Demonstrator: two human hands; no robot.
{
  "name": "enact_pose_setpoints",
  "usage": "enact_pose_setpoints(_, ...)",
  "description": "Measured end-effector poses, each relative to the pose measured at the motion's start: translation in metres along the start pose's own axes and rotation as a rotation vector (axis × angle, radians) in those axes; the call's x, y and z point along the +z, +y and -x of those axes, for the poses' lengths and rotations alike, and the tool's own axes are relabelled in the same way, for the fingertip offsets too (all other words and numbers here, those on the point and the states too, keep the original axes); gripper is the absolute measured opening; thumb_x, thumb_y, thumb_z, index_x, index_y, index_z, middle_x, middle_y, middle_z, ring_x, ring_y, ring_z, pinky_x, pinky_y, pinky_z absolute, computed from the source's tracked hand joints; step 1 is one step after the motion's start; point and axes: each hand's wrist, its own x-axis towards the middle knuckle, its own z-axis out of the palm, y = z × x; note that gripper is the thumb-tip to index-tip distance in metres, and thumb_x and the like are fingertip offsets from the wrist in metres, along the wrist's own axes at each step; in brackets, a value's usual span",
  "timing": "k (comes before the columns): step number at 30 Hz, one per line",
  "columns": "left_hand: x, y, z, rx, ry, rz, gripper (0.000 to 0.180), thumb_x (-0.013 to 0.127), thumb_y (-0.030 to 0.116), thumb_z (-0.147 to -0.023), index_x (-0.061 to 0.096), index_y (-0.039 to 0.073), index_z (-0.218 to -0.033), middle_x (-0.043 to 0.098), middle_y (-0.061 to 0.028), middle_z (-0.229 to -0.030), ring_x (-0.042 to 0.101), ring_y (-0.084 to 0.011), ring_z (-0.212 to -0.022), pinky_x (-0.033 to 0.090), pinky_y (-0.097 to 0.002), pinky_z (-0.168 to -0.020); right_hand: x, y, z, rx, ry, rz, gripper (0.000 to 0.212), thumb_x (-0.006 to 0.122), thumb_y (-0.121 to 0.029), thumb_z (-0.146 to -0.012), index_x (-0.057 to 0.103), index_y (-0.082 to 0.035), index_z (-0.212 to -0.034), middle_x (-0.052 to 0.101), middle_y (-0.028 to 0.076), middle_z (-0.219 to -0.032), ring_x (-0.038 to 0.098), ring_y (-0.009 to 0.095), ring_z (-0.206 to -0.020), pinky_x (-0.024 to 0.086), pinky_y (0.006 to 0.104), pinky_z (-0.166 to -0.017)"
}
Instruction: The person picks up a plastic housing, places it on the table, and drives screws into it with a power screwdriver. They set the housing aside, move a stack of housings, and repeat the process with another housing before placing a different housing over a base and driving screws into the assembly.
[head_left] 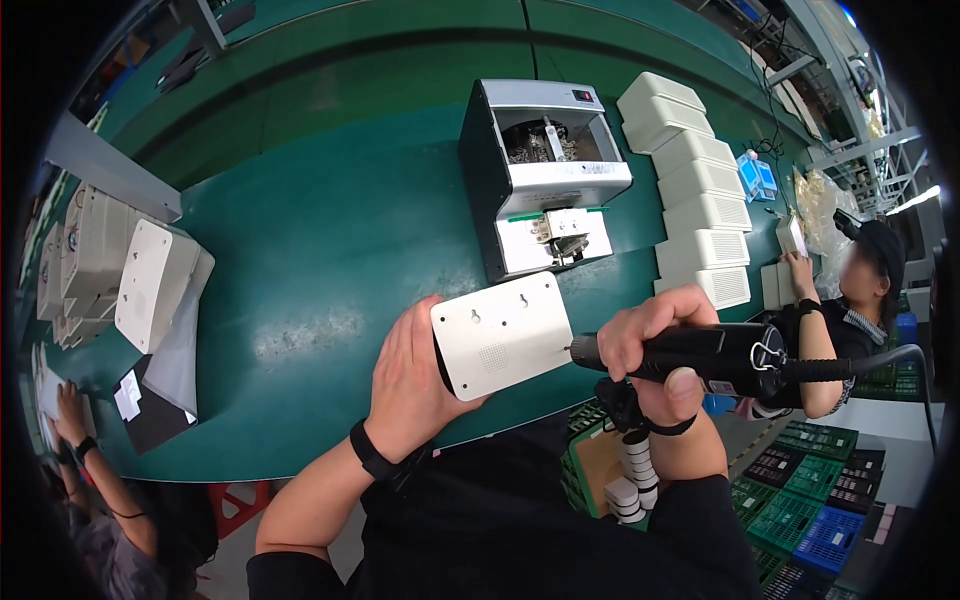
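My left hand [412, 365] grips a cream-white plastic housing [505, 340] by its left edge, fingers and palm wrapped round the side. Its flat face, turned up, has corner holes, two keyhole slots and a small grille of holes. In my right hand [645, 335] lies a black electric screwdriver [715, 355], held level with its tip pointing left. That tip meets the right edge of the housing, near a corner hole; whether a screw sits there is too small to tell. Just beyond the housing stands a silver and black screw feeder [545, 185] with loose screws in its window.
Cream housings [700, 190] stand in a row right of the feeder. More housings [160, 280] are stacked at the left by a black sheet [160, 410]. A co-worker [850, 320] works at the right, another person's hand [70, 410] at the left. A cable [880, 362] trails from the screwdriver.
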Motion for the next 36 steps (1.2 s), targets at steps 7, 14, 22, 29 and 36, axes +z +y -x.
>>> enact_pose_setpoints(7,-0.001,0.001,-0.001,0.000,-0.001,-0.006,0.100,0.094,0.024,-0.059,0.037,-0.003,-0.136,0.052,-0.0192,-0.123,0.055,-0.0378,-0.116,0.046,-0.0432,-0.100,0.005,-0.011,0.001,0.009,-0.110,0.149,0.064,0.084,-0.055,-0.075,0.048,-0.007,-0.096,0.054,0.004,-0.067,0.055,0.016,-0.055,0.047,0.0315,-0.056)
enact_pose_setpoints(14,0.005,-0.005,0.002,-0.006,-0.013,-0.019,0.104,0.094,0.026,-0.059,0.035,-0.004,-0.139,0.053,-0.0218,-0.125,0.055,-0.0389,-0.118,0.045,-0.0437,-0.102,0.011,-0.007,0.002,-0.005,0.074,0.055,0.063,0.085,-0.056,-0.073,0.049,-0.007,-0.092,0.055,0.003,-0.066,0.055,0.016,-0.054,0.048,0.0314,-0.056)
enact_pose_setpoints(22,0.005,-0.007,0.000,-0.014,-0.033,-0.038,0.107,0.093,0.026,-0.059,0.033,-0.004,-0.141,0.052,-0.0232,-0.127,0.054,-0.0401,-0.120,0.045,-0.0439,-0.102,0.003,-0.007,0.000,0.013,-0.044,-0.007,0.052,0.085,-0.035,-0.076,0.052,-0.002,-0.098,0.060,0.008,-0.072,0.059,0.017,-0.064,0.049,0.0306,-0.063)
enact_pose_setpoints(29,0.002,-0.003,0.000,-0.029,-0.024,0.000,0.103,0.093,0.024,-0.058,0.035,-0.003,-0.139,0.052,-0.0214,-0.126,0.055,-0.0389,-0.119,0.045,-0.0436,-0.101,-0.003,-0.006,-0.004,-0.036,-0.198,0.058,0.057,0.086,-0.040,-0.076,0.051,-0.002,-0.099,0.059,0.007,-0.070,0.059,0.017,-0.062,0.049,0.0295,-0.059)
enact_pose_setpoints(36,0.000,-0.003,0.001,0.012,-0.004,-0.012,0.105,0.095,0.025,-0.056,0.036,-0.003,-0.139,0.053,-0.0195,-0.129,0.055,-0.0391,-0.120,0.047,-0.0436,-0.100,-0.009,-0.001,-0.009,-0.043,-0.205,0.006,0.061,0.085,-0.047,-0.076,0.050,-0.003,-0.098,0.057,0.006,-0.069,0.057,0.017,-0.058,0.048,0.0307,-0.055)
